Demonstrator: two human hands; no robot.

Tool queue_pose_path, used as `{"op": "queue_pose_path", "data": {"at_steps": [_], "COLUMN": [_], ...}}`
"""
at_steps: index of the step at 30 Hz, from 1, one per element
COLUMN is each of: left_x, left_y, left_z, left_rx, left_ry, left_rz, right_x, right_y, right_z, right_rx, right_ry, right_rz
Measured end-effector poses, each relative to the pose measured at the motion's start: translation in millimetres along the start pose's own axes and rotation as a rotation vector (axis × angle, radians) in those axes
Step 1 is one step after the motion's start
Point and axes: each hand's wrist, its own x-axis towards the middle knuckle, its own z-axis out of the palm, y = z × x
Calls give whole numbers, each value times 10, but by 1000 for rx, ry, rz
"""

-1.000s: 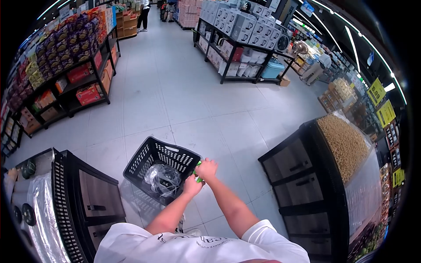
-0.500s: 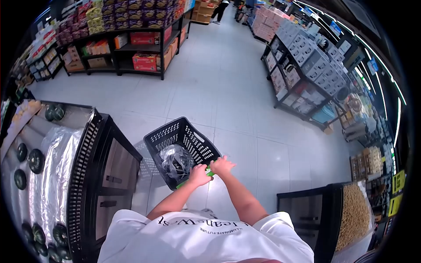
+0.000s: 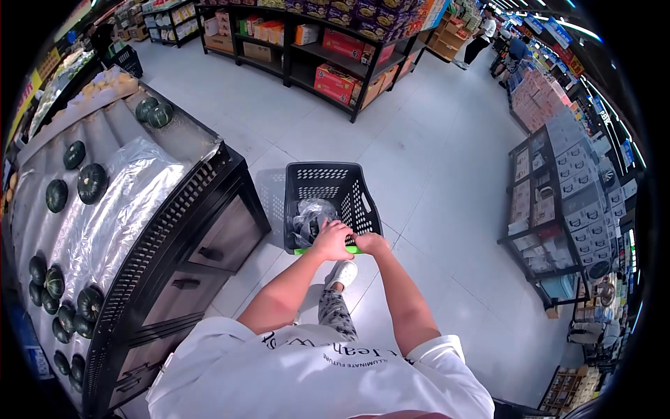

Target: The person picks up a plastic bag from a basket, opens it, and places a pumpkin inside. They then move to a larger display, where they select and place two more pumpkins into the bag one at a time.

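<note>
A black plastic shopping basket (image 3: 322,172) with perforated walls stands low in front of me, near the floor. Along its near edge runs a bright green handle (image 3: 301,251). Closed over the middle of that handle is my left hand (image 3: 333,241), its fingers pointing into the basket. My right hand (image 3: 372,242) grips the same handle at the right corner, close beside the left. Inside the basket, on its left side, lies a clear plastic bag (image 3: 314,213) with something dark in it; the contents are hard to make out.
At the left, a display stand (image 3: 230,202) carries several dark green squashes (image 3: 92,184). A shelf of boxed goods (image 3: 335,84) stands ahead, and a rack of grey boxes (image 3: 576,181) is on the right. People (image 3: 481,35) stand in the far aisle.
My view has turned left, so the shelves and basket appear farther right. The basket now points straight ahead, and a white-shod foot shows beneath it. Both hands stay on the handle.
</note>
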Motion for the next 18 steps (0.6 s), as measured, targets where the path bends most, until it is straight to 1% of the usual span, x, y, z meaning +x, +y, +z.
{"op": "queue_pose_path", "data": {"at_steps": [1,4,5,6,9,10,12,13,14,15,16,18], "left_x": [113,437,532,623,909,1018,1219,1304,1372,1431,1499,1645], "left_y": [-62,-231,-333,-369,-528,-561,-702,-748,-795,-775,-841,-912], "left_z": [-49,-227,-221,-253,-383,-424,-447,-450,-488,-578,-596,-608], "left_rx": [-4,25,44,46,58,62,64,63,69,80,90,127], "left_ry": [11,-37,-12,-28,-22,-31,-21,3,23,11,79,142], "left_rz": [-1,-81,-77,-85,-121,-127,-87,-104,-122,-156,-163,-181], "right_x": [199,536,825,1006,1377,1638,1638,1774,1940,1861,1601,1871], "right_y": [-7,-130,-135,-164,-276,-287,-353,-389,-413,-457,-566,-604], "right_z": [-34,-303,-298,-356,-615,-620,-907,-938,-980,-1136,-1418,-1528], "right_rx": [20,-6,-18,-33,-53,-48,-87,-128,-135,-54,-27,-72], "right_ry": [23,-18,-34,-81,-113,-99,-116,-77,-38,12,-11,7], "right_rz": [-19,-84,-117,-169,-313,-371,-442,-435,-497,-482,-459,-498]}}
